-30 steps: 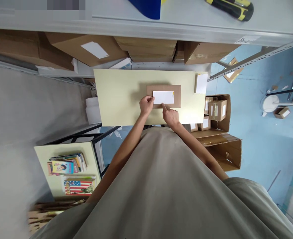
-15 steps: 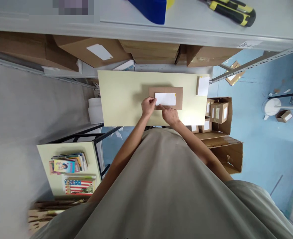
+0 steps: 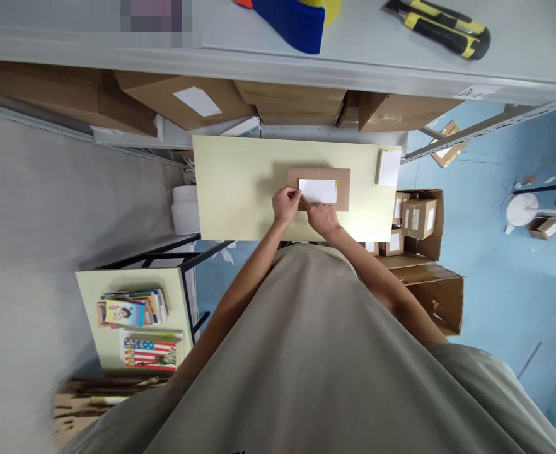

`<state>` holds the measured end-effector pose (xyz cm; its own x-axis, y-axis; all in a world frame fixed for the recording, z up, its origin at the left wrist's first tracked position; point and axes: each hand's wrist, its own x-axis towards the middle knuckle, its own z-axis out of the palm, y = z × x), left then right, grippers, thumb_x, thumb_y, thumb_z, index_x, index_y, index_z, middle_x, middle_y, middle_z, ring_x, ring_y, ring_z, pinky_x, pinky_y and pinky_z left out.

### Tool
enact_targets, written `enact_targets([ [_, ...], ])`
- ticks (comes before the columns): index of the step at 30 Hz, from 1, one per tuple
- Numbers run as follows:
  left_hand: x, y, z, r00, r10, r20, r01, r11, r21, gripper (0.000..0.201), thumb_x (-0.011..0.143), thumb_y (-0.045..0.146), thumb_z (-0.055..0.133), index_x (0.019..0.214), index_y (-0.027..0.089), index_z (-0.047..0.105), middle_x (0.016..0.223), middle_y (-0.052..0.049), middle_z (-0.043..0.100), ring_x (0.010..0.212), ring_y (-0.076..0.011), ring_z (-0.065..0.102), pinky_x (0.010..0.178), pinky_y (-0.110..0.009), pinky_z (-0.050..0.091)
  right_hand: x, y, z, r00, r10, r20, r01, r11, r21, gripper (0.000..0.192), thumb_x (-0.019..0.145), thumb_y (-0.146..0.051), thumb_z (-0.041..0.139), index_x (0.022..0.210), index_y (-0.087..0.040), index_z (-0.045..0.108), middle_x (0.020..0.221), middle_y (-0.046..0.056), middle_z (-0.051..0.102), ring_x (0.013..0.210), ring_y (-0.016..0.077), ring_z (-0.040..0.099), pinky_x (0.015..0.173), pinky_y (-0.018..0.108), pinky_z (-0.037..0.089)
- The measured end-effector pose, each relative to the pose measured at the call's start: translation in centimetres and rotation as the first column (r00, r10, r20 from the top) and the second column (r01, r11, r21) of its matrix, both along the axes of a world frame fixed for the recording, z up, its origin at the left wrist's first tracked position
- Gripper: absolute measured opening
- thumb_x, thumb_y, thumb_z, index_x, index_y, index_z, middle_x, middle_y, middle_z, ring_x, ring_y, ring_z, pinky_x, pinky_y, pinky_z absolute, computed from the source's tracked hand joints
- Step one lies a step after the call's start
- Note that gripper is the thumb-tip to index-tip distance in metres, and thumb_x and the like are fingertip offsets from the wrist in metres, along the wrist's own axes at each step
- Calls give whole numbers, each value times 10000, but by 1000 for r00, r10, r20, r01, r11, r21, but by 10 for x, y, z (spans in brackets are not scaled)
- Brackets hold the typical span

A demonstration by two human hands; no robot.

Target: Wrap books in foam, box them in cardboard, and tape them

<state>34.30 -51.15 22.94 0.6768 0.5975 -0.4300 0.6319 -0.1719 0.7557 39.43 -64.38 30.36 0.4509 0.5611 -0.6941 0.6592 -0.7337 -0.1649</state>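
A white label (image 3: pixel 319 191) lies on the top of a flat brown cardboard box (image 3: pixel 343 195), which rests on a pale yellow table. My left hand (image 3: pixel 285 205) is closed in a pinch at the label's left edge, near the lower corner. From the lower side, my right hand (image 3: pixel 323 219) reaches in with its index finger stretched out to the same corner, the other fingers bent. The two hands' fingertips nearly meet there. At the table's right end sits a stack of white labels (image 3: pixel 389 167).
Beyond the pale yellow table (image 3: pixel 237 189), a shelf holds cardboard boxes (image 3: pixel 297 104). A utility knife (image 3: pixel 441 30) and a blue tape dispenser (image 3: pixel 292 24) lie on the upper shelf. An open carton (image 3: pixel 437 221) with small boxes stands right. Books (image 3: pixel 133 309) lie on a side table at left.
My right index finger has moved left along the label's lower edge to the corner, close to my left fingertips. The left hand keeps its pinch; the whole view has shifted slightly.
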Motion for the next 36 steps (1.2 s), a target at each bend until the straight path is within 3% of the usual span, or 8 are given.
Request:
enact_targets([
  [4, -1, -2, -1, 1000, -22, -7, 22, 998, 62, 150, 997, 265, 742, 869, 213, 802, 956, -85, 856, 917, -246, 774, 928, -344, 567, 2, -1, -2, 1000, 8, 8, -8, 1000, 16, 818, 1150, -90, 328, 1896, -249, 32, 1386, 234, 804, 1241, 325, 804, 1035, 422, 604],
  [9, -1, -5, 0, 999, -27, -25, 29, 996, 81, 155, 1033, 262, 729, 893, 212, 772, 1011, -102, 863, 956, -252, 791, 944, -351, 568, 19, 4, -9, 997, -66, 44, 66, 998, 4, 869, 1165, -122, 374, 1873, -219, -121, 1377, 244, 801, 1249, 329, 794, 1056, 441, 607],
  [13, -2, -5, 2, 999, 12, -39, -8, 995, 96, 124, 1035, 265, 772, 957, 228, 684, 1028, -105, 856, 1001, -262, 805, 947, -359, 564, 14, 8, -8, 999, -34, 23, 34, 999, 14, 886, 1142, -66, 349, 1867, -202, -142, 1370, 253, 797, 1256, 322, 797, 1054, 429, 610],
  [19, -2, 3, 2, 997, 41, -61, -40, 999, 19, 358, 938, 144, 851, 974, 275, 519, 869, -25, 776, 899, -234, 778, 853, -338, 546, 10, 12, -4, 1000, 5, -4, -5, 1000, 20, 862, 1149, -74, 309, 1864, -218, -150, 1378, 267, 789, 1280, 317, 799, 1063, 427, 607],
  [26, -2, 9, 2, 998, 39, -44, -43, 996, -81, 473, 749, 26, 866, 960, 271, 521, 737, 84, 623, 774, -174, 682, 814, -298, 525, 21, 28, -9, 1000, -22, -2, 22, 1000, 18, 885, 1136, -74, 344, 1836, -147, -193, 1370, 285, 796, 1287, 312, 789, 1066, 423, 608],
  [32, -6, 12, -2, 998, 62, 7, -61, 990, -125, 421, 696, 107, 851, 986, 246, 579, 796, 62, 635, 793, -157, 670, 855, -304, 561, 15, -24, -6, 996, -77, -40, 77, 997, -3, 910, 1110, -67, 388, 1865, -188, -106, 1293, 266, 818, 1204, 324, 820, 1016, 457, 628],
  [34, -14, 14, -6, 993, 117, 23, -113, 986, -126, 383, 717, 157, 822, 1020, 241, 604, 863, 27, 688, 849, -167, 702, 883, -312, 581, 16, -55, -5, 987, -157, -24, 157, 988, -2, 879, 1120, -95, 402, 1884, -172, -25, 1241, 249, 831, 1152, 324, 825, 998, 457, 629],
  [36, -27, 15, -11, 973, 229, 11, -227, 968, -111, 364, 747, 192, 765, 1084, 237, 635, 981, -24, 757, 923, -181, 737, 905, -319, 599, 19, -90, -9, 955, -297, 26, 295, 954, 51, 770, 1146, -145, 381, 1883, -133, 157, 1258, 248, 822, 1104, 329, 821, 972, 459, 632],
])
